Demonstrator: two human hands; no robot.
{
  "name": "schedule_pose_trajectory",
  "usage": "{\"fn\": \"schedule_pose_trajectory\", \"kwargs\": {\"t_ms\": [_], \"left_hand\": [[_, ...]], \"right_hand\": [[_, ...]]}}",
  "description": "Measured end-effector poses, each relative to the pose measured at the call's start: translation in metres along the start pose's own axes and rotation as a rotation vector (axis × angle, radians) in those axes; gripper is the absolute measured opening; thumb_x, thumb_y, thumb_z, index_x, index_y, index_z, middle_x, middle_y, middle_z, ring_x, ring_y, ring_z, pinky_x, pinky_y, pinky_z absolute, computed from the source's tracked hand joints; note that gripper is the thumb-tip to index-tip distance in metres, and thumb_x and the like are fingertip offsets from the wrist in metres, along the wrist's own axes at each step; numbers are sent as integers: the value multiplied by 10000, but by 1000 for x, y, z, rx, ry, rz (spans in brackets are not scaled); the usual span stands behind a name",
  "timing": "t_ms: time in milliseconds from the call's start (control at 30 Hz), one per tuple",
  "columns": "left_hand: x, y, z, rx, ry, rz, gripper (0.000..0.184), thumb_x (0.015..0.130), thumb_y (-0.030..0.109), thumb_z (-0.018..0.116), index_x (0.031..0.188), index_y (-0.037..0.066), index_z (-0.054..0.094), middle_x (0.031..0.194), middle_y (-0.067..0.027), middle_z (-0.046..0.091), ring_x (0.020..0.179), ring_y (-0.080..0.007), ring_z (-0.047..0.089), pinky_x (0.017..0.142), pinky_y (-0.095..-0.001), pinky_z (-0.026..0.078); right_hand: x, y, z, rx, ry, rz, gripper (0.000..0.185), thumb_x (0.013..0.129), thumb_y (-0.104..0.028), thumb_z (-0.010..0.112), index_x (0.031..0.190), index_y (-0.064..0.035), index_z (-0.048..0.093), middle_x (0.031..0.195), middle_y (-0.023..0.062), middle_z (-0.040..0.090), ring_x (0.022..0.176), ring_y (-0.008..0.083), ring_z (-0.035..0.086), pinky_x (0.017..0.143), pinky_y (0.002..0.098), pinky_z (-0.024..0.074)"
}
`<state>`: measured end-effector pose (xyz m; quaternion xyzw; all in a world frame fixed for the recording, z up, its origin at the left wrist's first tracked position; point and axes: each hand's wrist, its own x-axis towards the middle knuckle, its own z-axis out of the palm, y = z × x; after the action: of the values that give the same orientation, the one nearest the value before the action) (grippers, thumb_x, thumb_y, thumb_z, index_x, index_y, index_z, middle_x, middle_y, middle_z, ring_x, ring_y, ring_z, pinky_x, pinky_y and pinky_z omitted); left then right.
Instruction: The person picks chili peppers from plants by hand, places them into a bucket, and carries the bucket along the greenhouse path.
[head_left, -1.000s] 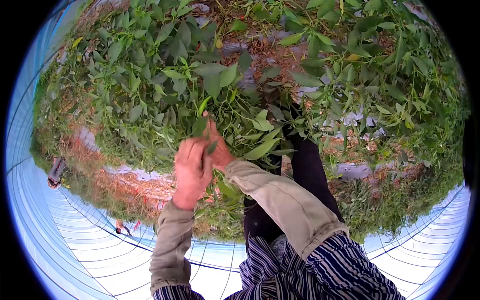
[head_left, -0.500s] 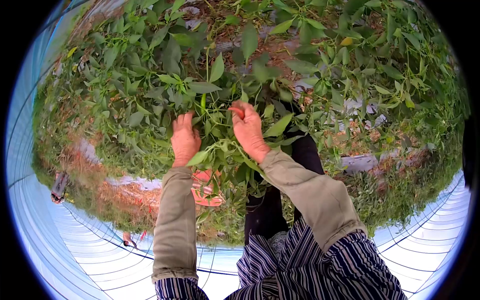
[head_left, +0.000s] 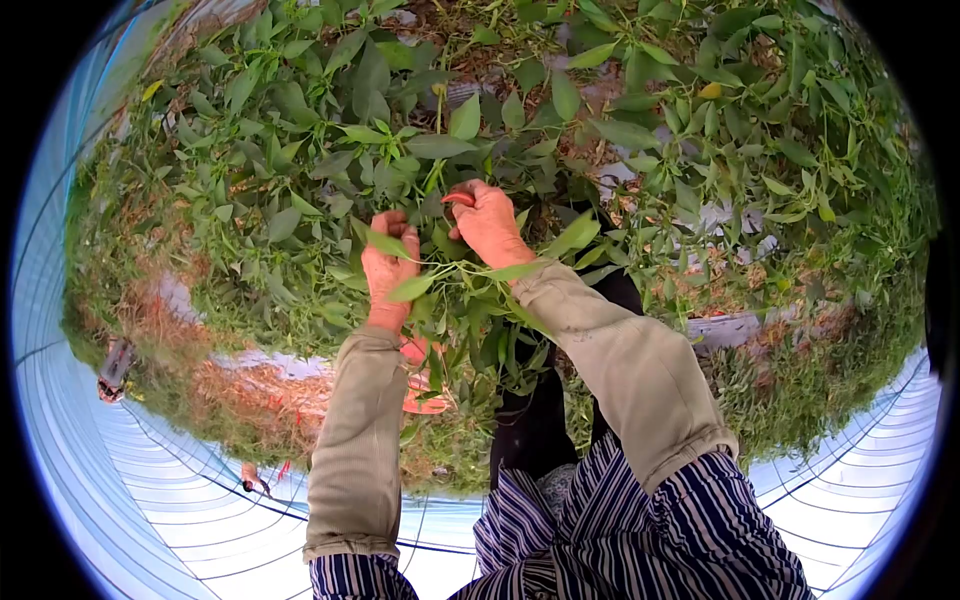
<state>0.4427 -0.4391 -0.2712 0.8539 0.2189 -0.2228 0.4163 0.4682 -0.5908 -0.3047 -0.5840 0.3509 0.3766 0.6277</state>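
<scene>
My right hand (head_left: 490,228) is closed around a red chili pepper (head_left: 458,198), which sticks out between thumb and fingers. To its left, my left hand (head_left: 390,262) is among the leaves of a pepper plant (head_left: 438,146), its fingers curled together. Leaves partly cover that hand, and whatever it may grip is hidden. Thin green stems and leaves (head_left: 412,289) cross between the two wrists.
Dense pepper plants (head_left: 780,180) stand in rows with grey ground sheeting (head_left: 725,328) between them. A red object (head_left: 428,390) lies behind the foliage beside my left forearm. Another person (head_left: 254,478) is far off at lower left. My dark-trousered legs (head_left: 535,425) are near the stems.
My hands have come closer together. The right one, with the red pepper, moved slightly up and left; the left one moved right and its fingers curled. A second ago the right hand showed no pepper.
</scene>
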Motion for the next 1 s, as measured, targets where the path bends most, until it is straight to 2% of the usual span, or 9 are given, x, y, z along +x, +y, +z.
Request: {"fn": "schedule_pose_trajectory", "kwargs": {"t_ms": [133,300,367,500,567,633,833,900,1000], "left_hand": [[13,6,19,40,22,-143,474,809,318,666,1082,-44,531,840,-138,628,739,-200,604,673,-320,478],[37,5,38,-287,-116,-342,585,751,369,740,1037,-106,555,987,-163,619,844,-164,585,746,-314,467],[33,5,39,-352,-147,-335,374,828,210,681,1030,-82,561,914,-110,627,753,-158,579,690,-277,472],[29,-20,24,-312,-169,-425,305,868,241,613,1033,-15,604,899,-67,628,808,-155,560,708,-274,453],[37,-37,13,-114,-207,-410,301,887,250,575,1046,-2,614,912,-48,634,820,-144,555,699,-259,443],[39,-43,9,-161,-228,-263,395,893,309,559,1057,-50,583,920,-116,625,814,-187,554,742,-307,449],[37,-20,10,-494,-167,-560,387,891,242,583,1183,-11,558,1107,-66,595,997,-151,513,894,-274,379],[34,-3,9,-465,-193,-545,350,895,226,581,1157,-6,576,1063,-57,611,977,-122,515,885,-265,375],[36,-2,3,-635,-185,-631,301,853,134,631,1126,12,593,1038,-44,621,977,-119,524,847,-294,409]], "right_hand": [[-6,10,12,188,-32,-25,283,802,11,526,1080,57,497,790,119,604,594,189,621,483,298,499],[-33,17,38,-31,163,-177,323,764,8,535,1086,8,516,832,242,618,787,402,607,688,430,483],[-44,25,44,-110,222,-172,241,806,-9,529,1046,-3,541,812,168,617,726,243,621,680,342,483],[-48,29,43,96,120,-287,243,844,7,489,1084,-12,520,865,138,630,722,215,647,593,306,495],[-46,18,27,474,-62,-23,262,883,25,424,1131,-35,484,910,111,627,695,166,658,465,243,464],[-37,8,11,585,29,2,245,912,-2,395,1140,-48,471,894,99,628,623,118,635,383,199,397],[1,-29,-35,389,284,-203,145,872,-28,508,996,-22,583,766,55,594,545,73,545,419,208,435],[5,-32,-26,254,181,-371,162,835,2,533,982,-19,598,784,57,604,543,63,532,456,212,469],[-1,-23,-9,-153,-17,-285,125,782,-47,596,897,-5,623,764,82,644,640,104,591,546,274,490]]}}
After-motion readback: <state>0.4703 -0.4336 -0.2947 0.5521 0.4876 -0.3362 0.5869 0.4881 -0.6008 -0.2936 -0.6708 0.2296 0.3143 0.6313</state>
